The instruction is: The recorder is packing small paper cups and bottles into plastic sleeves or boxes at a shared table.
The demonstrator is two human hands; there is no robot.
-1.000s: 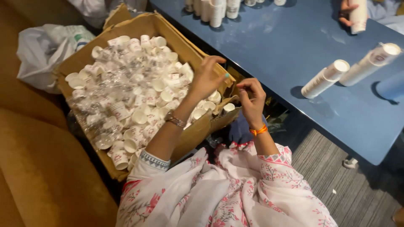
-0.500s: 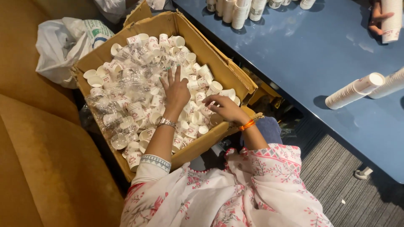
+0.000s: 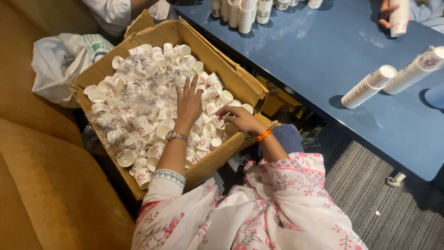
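Both hands (image 3: 187,104) among cups (image 3: 152,92), cardboard box (image 3: 217,53)

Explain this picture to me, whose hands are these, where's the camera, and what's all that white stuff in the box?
There is no machine here: a person wears a camera on the head, so you look down at their own two arms. The left hand lies spread, fingers open, on a heap of small white paper cups and clear plastic wrap filling a cardboard box. The right hand curls over cups at the box's near edge; whether it grips one is unclear. Beside the box is a blue table with stacked cups lying and standing on it. Another person's hand holds a stack at the top right.
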